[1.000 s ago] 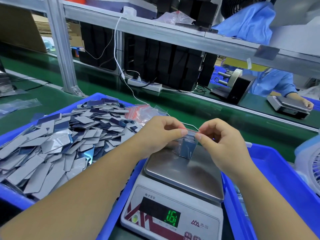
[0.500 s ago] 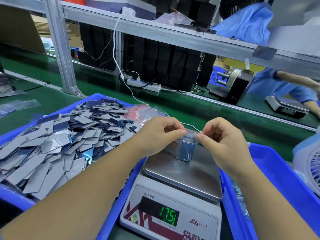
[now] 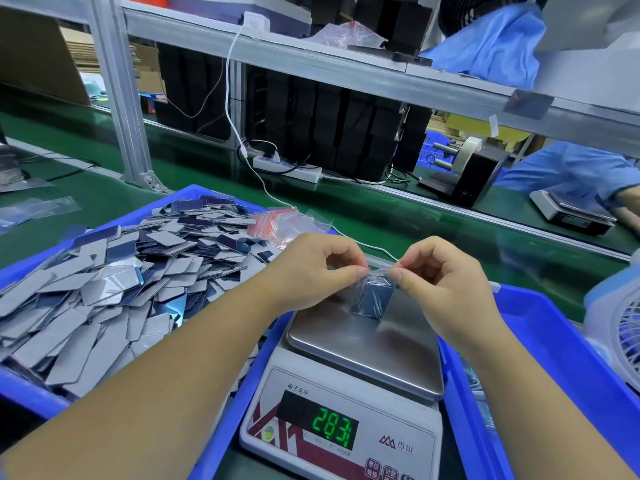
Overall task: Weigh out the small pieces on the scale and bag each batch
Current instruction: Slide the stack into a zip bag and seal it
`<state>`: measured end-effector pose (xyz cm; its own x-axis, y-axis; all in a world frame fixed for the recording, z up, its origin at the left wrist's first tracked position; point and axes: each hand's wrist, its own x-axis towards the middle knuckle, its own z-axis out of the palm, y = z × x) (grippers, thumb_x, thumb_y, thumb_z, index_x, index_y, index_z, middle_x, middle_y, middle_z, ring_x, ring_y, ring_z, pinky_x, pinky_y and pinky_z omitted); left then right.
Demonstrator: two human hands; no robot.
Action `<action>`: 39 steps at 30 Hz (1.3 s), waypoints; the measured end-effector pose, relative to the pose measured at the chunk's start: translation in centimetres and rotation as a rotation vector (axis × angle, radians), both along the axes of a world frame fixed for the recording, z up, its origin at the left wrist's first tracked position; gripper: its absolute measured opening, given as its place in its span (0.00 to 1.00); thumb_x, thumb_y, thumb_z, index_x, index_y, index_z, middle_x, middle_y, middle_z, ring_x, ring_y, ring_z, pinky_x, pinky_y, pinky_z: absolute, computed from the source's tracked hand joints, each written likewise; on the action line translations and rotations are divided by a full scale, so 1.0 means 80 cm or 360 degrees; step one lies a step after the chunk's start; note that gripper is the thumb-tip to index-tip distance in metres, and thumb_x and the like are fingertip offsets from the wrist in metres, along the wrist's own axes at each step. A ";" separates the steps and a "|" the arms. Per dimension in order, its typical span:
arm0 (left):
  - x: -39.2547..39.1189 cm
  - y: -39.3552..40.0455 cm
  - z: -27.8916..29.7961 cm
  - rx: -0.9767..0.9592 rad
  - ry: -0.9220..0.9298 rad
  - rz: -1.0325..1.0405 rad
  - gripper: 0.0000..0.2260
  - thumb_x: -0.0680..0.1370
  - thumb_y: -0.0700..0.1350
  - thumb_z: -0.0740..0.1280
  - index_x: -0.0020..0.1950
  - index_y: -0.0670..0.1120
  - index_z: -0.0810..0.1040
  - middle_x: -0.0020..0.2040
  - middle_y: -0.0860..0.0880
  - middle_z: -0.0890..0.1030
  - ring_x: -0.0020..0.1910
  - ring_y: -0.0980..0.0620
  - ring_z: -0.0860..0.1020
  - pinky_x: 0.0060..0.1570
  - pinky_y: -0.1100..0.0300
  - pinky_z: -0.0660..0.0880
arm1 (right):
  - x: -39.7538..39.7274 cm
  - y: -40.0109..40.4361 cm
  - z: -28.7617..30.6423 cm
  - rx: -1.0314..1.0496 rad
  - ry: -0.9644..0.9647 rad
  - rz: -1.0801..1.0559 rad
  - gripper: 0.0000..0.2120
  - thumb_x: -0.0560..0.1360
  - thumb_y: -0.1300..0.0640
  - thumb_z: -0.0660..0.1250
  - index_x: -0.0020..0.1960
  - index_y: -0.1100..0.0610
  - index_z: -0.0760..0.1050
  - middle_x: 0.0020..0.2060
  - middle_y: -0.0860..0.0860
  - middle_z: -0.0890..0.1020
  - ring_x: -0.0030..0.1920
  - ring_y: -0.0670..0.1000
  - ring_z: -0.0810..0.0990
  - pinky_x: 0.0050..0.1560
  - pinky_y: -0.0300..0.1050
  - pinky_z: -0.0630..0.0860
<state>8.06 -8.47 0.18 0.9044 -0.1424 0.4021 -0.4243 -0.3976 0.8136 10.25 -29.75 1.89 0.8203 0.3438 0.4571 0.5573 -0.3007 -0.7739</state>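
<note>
Between the two pinching hands hangs a small clear bag [image 3: 372, 294] of dark pieces, its bottom resting on the scale [image 3: 363, 341]. Left hand [image 3: 318, 268] and right hand [image 3: 440, 275] each nip a top corner at the red zip strip. To seal it well, I'd say run the fingertips inward along the strip. Left of the grip lies the tray [image 3: 31, 400] of loose pieces [image 3: 104, 282].

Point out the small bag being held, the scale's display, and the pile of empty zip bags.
small bag [image 3: 373, 298], head view, its filled lower half.
scale display [image 3: 334, 433], head view, green digits.
empty zip bags [image 3: 277, 225], head view, red-striped pile top.
</note>
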 end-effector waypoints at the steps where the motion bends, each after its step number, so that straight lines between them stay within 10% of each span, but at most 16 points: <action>1: 0.000 0.000 0.001 0.0017 -0.0017 0.0002 0.10 0.77 0.40 0.72 0.40 0.56 0.82 0.38 0.55 0.84 0.38 0.60 0.80 0.43 0.67 0.77 | 0.000 0.000 0.000 -0.0010 0.0005 -0.0005 0.12 0.72 0.64 0.75 0.41 0.49 0.77 0.35 0.52 0.82 0.34 0.52 0.77 0.39 0.55 0.78; 17: 0.002 -0.007 0.001 -0.0154 0.0090 0.0043 0.07 0.78 0.42 0.70 0.42 0.52 0.80 0.37 0.56 0.81 0.38 0.57 0.77 0.48 0.58 0.76 | -0.001 0.003 0.001 0.0026 -0.0069 -0.0050 0.14 0.73 0.65 0.74 0.40 0.48 0.75 0.31 0.46 0.79 0.31 0.42 0.73 0.33 0.40 0.73; 32: -0.001 -0.014 -0.002 -0.0359 0.0205 -0.0107 0.01 0.73 0.46 0.70 0.41 0.51 0.80 0.36 0.51 0.79 0.37 0.51 0.77 0.45 0.47 0.78 | -0.004 0.009 -0.003 0.0039 -0.0038 0.0087 0.13 0.74 0.64 0.72 0.42 0.47 0.75 0.36 0.52 0.81 0.35 0.56 0.76 0.37 0.54 0.75; 39: 0.001 -0.018 -0.004 -0.0350 0.0173 -0.0095 0.05 0.72 0.46 0.71 0.39 0.57 0.81 0.35 0.58 0.79 0.35 0.57 0.77 0.41 0.65 0.73 | -0.007 0.013 -0.001 0.0025 -0.0013 0.0121 0.08 0.72 0.57 0.70 0.44 0.46 0.75 0.35 0.46 0.81 0.35 0.46 0.76 0.36 0.40 0.75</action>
